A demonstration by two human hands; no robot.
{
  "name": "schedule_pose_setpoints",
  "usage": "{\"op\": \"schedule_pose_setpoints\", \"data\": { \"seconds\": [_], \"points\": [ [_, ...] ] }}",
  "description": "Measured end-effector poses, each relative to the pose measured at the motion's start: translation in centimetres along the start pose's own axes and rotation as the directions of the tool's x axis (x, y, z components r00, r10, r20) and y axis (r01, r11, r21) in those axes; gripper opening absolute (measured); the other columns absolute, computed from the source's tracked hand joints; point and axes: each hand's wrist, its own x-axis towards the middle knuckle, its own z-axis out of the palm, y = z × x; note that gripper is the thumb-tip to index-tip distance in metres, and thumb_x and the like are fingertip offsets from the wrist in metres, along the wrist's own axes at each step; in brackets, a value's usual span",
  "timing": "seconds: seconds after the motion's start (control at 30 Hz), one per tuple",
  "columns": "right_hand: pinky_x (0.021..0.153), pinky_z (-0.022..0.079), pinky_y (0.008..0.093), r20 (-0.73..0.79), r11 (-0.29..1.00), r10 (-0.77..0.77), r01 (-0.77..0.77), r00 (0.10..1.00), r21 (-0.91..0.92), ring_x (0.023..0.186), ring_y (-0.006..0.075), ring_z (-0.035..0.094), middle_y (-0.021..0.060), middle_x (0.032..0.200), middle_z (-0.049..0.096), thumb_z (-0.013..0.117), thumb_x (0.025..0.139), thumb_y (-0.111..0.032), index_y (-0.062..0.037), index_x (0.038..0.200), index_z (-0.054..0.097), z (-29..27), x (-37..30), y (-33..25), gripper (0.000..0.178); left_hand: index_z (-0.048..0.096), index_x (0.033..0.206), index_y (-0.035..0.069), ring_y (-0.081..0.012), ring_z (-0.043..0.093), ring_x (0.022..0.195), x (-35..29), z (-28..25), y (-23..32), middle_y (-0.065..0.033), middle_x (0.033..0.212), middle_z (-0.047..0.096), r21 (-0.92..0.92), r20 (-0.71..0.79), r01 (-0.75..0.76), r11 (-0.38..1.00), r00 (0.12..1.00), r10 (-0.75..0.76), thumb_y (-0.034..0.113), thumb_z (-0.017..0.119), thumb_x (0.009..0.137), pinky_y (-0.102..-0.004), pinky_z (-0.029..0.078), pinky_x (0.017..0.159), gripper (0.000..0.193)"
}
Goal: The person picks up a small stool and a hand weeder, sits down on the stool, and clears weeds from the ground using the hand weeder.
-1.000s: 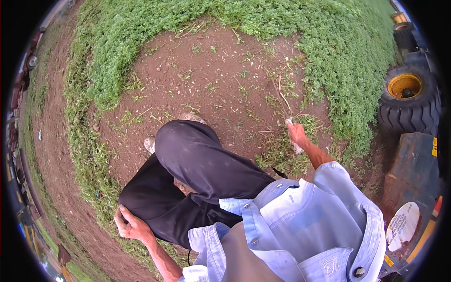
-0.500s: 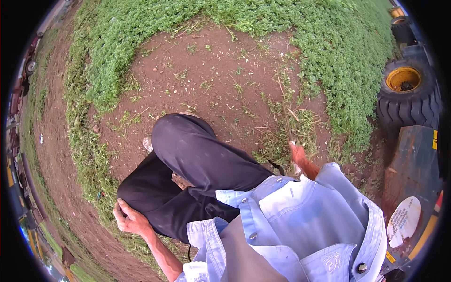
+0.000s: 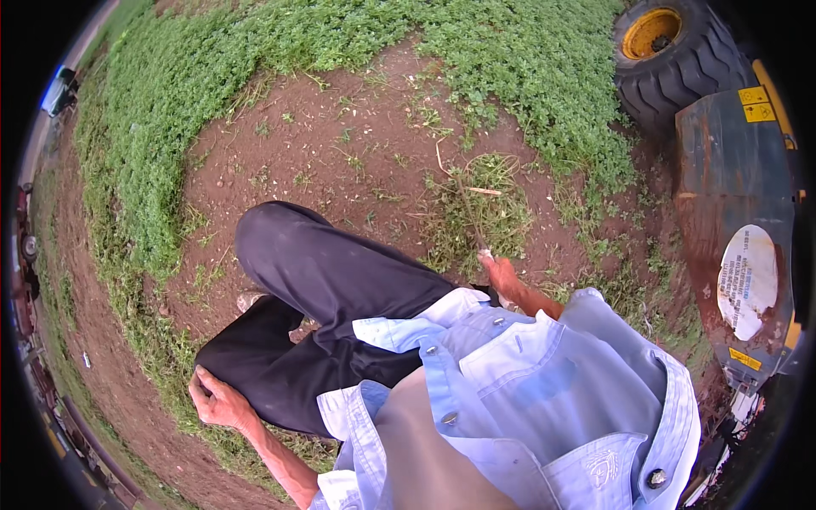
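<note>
My left hand (image 3: 223, 401) rests against the side of my bent left knee (image 3: 255, 365), in dark trousers. Its thumb and fingers are apart, and it holds nothing that shows. Low on the right, my right hand (image 3: 503, 277) is closed round the near end of a thin brown stick (image 3: 472, 208). The stick points away from me, and its far part lies over a heap of loose pulled weeds (image 3: 497, 183). Part of that hand's grip is hidden from above.
Bare reddish soil (image 3: 323, 144) with small weed scraps spreads before me. Dense low green plants (image 3: 340, 38) border it. At the right stand a large black tyre (image 3: 680, 68) with a yellow rim and a rusty grey machine part (image 3: 722, 170) bearing a white oval label (image 3: 746, 280).
My view has turned toward the right, so the tyre and machine part show more. The stick's tip now lies across the weed heap. My left hand stays on the knee.
</note>
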Motion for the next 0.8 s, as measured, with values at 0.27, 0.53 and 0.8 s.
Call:
{"op": "schedule_pose_setpoints", "data": {
  "seconds": [0.27,0.53,0.8],
  "points": [
    [0.069,0.048,0.0506,-0.055,0.978,-0.007,-0.005,0.998,-0.209,0.072,0.0425,0.064,0.0306,0.074,0.063,0.055,0.087,-0.054,0.0088,0.081,0.065,-0.4,3.1,-0.8,0.064,0.069,0.096,-0.002,-0.0271,0.066,0.071,-1.2,-0.4,-1.3,-0.0159,0.086,0.071,0.026,-0.011,0.049,0.998,0.999,-0.049,0.025,0.062,0.095,-0.0376,0.052,0.066,0.028],
    [0.057,0.042,0.0464,-0.083,0.945,-0.115,0.084,0.99,-0.315,0.057,0.0246,0.054,0.0177,0.06,0.056,0.052,0.088,-0.051,0.0081,0.068,0.061,0.3,6.8,2.3,0.063,0.07,0.091,0.002,-0.0289,0.066,0.069,-1.6,-0.7,-0.6,-0.0153,0.08,0.07,0.045,-0.075,0.088,0.995,0.994,-0.085,0.017,0.065,0.091,-0.0382,0.051,0.063,0.016],
    [0.047,0.042,0.0414,0.146,0.971,-0.056,0.087,0.988,-0.221,0.045,0.0211,0.052,0.0088,0.055,0.054,0.061,0.086,-0.043,0.0011,0.072,0.061,2.7,7.7,-5.5,0.046,0.069,0.087,0.006,-0.0292,0.064,0.073,-2.1,-1.3,-1.9,-0.0107,0.078,0.068,0.022,-0.157,0.086,0.996,0.984,-0.081,0.013,0.068,0.087,-0.0383,0.05,0.068,0.007]
  ]
}}
